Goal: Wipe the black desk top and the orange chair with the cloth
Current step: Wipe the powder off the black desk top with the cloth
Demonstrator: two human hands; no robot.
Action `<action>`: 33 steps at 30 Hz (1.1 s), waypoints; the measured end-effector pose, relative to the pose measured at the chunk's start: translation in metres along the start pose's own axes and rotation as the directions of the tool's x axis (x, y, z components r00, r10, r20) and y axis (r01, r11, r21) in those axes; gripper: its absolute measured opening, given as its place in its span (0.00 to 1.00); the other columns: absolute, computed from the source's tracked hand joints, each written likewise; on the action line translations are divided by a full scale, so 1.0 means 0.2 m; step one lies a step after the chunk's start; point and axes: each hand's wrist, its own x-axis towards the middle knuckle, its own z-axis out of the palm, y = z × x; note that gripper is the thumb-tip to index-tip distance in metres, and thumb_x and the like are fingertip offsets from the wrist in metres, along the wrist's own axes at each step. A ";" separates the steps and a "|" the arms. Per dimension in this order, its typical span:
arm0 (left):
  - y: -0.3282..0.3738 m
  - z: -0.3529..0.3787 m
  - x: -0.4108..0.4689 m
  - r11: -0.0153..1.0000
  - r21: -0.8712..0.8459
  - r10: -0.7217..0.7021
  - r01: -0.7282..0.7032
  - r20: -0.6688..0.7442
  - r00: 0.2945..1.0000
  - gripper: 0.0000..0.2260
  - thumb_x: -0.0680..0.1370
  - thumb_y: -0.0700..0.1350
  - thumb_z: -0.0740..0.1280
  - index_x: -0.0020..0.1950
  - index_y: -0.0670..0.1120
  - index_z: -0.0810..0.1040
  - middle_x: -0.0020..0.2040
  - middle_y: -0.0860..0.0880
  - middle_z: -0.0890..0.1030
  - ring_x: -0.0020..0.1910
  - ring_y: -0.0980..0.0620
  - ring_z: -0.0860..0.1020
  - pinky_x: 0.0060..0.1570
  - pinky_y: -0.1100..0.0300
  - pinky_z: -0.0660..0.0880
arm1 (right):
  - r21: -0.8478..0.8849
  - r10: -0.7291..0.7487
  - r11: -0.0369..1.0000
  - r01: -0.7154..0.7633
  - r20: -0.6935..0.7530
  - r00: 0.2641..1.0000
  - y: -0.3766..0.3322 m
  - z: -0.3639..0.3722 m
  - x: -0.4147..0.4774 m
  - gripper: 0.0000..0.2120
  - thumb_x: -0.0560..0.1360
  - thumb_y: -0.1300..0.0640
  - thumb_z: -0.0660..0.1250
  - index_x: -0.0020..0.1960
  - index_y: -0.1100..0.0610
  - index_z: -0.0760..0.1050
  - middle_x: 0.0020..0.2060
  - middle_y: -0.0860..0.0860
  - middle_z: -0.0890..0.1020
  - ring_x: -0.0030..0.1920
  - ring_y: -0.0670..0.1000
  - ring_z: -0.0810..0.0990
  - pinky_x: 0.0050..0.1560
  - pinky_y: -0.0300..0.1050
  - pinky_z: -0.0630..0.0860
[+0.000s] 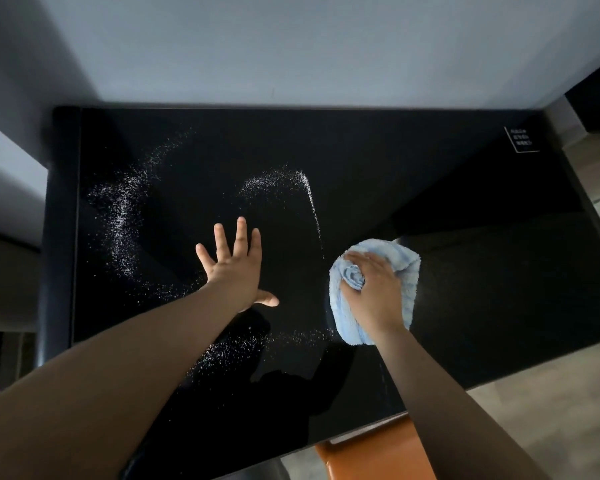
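Observation:
The glossy black desk top [413,174] fills the middle of the head view, strewn with white specks [125,216] in arcs on its left half and near the front. My left hand [238,263] lies flat on the desk with its fingers spread, holding nothing. To its right, my right hand [374,289] grips a bunched light blue cloth [407,268] and presses it on the desk. A corner of the orange chair [368,455] shows under the desk's front edge, partly hidden by my right forearm.
A pale wall [291,46] runs along the desk's far edge. A white printed label [521,139] sits at the desk's far right corner. Light flooring [551,403] shows to the right of the desk and in front of it.

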 end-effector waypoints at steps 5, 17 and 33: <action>0.01 0.00 0.00 1.000 0.002 0.005 -0.005 -0.019 1.000 0.60 0.65 0.69 0.69 0.76 0.47 0.30 0.74 0.45 0.25 0.72 0.33 0.30 0.69 0.29 0.42 | -0.087 -0.008 0.996 0.009 0.010 1.000 0.04 0.01 -0.11 0.19 0.71 0.45 0.52 0.58 0.42 0.72 0.54 0.38 0.78 0.59 0.41 0.75 0.58 0.46 0.75; 0.03 0.02 -0.07 1.000 0.016 0.010 -0.009 -0.101 0.995 0.52 0.70 0.68 0.66 0.78 0.46 0.35 0.77 0.44 0.32 0.75 0.34 0.35 0.71 0.33 0.44 | 0.033 -0.033 0.999 0.035 -0.079 0.996 0.08 -0.03 -0.34 0.18 0.71 0.55 0.67 0.61 0.52 0.78 0.56 0.45 0.81 0.62 0.48 0.75 0.59 0.52 0.75; 0.08 0.34 -0.39 0.964 0.229 0.146 -0.139 -0.017 0.989 0.68 0.56 0.76 0.70 0.76 0.46 0.30 0.75 0.43 0.27 0.73 0.32 0.33 0.71 0.32 0.44 | -0.010 0.034 0.999 -0.034 -0.011 0.999 0.15 -0.04 -0.68 0.20 0.71 0.55 0.70 0.62 0.48 0.76 0.59 0.42 0.79 0.64 0.46 0.74 0.63 0.50 0.73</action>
